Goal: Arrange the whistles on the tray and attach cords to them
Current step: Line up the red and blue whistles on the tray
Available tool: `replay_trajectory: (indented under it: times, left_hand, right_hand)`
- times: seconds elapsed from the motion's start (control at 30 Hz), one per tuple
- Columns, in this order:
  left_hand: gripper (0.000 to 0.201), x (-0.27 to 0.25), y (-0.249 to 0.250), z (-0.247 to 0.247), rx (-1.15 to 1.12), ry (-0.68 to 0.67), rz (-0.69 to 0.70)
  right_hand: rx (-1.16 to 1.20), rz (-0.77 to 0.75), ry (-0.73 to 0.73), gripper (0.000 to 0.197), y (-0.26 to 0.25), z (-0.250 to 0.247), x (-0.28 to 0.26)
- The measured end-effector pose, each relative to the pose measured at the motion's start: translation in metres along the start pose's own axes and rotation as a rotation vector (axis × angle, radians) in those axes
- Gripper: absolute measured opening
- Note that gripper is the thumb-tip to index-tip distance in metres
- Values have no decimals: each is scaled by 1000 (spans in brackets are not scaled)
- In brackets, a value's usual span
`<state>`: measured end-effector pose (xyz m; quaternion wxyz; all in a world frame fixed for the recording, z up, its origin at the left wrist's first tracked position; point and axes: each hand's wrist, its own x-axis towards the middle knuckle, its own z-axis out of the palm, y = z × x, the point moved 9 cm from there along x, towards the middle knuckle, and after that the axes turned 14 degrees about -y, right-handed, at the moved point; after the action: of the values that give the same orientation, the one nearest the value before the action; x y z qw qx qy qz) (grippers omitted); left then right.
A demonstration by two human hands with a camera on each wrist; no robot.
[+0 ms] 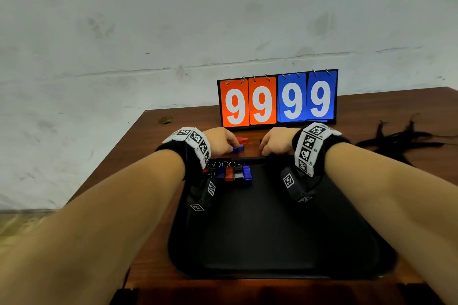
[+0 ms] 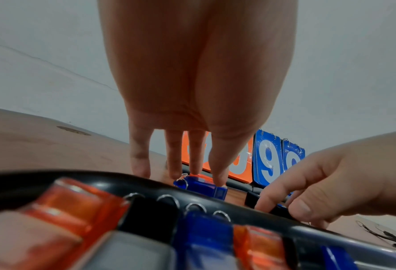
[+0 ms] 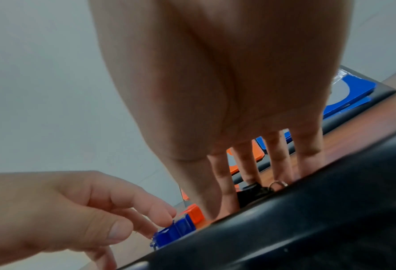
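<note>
Blue whistle [image 1: 238,148] is pinched by left hand [image 1: 218,141], black whistle [image 3: 253,190] by right hand [image 1: 277,142], for placing on tray [image 1: 347,242].

Five ringed whistles [image 1: 231,173] line the black tray [image 1: 272,230]'s far edge; blue whistle [image 1: 238,149] lies beyond

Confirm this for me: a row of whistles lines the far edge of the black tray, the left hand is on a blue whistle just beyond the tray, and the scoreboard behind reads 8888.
One detail is wrong: the scoreboard reads 9999, as the head view shows. The rest holds: the row of whistles lines the far edge of the black tray, and the left hand is on the blue whistle just beyond it.
</note>
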<state>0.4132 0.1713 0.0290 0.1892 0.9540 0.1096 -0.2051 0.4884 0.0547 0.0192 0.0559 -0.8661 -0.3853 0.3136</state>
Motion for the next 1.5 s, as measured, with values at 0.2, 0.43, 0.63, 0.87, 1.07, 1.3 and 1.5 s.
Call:
replay_trajectory:
  times: [0.2,0.43,0.63,0.87,1.07,1.3,1.5]
  left_hand:
    - [37,7,4,5,48,-30,-28]
    - [28,12,0,5,60,17,-20]
    - [26,13,-2,-5,60,142,-63]
    - [26,-34,-8,-38,-216,440,-10]
    - [23,-83,-3,-38,-533,486,19]
    - [43,-122,20,-42,-648,430,64]
    - [39,-136,30,-35,-623,385,37]
  right_hand:
    - [86,-103,220,28,4,-21,0]
    - [183,-212,340,24,3,-29,-11]
    - [382,-214,304,17,14,-25,-20]
    - [545,-210,310,22,23,-20,-48]
    - [652,-244,218,21,14,-10,-87]
    - [640,-256,240,25,2,-13,-131]
    - [647,-229,227,24,-5,-7,-138]
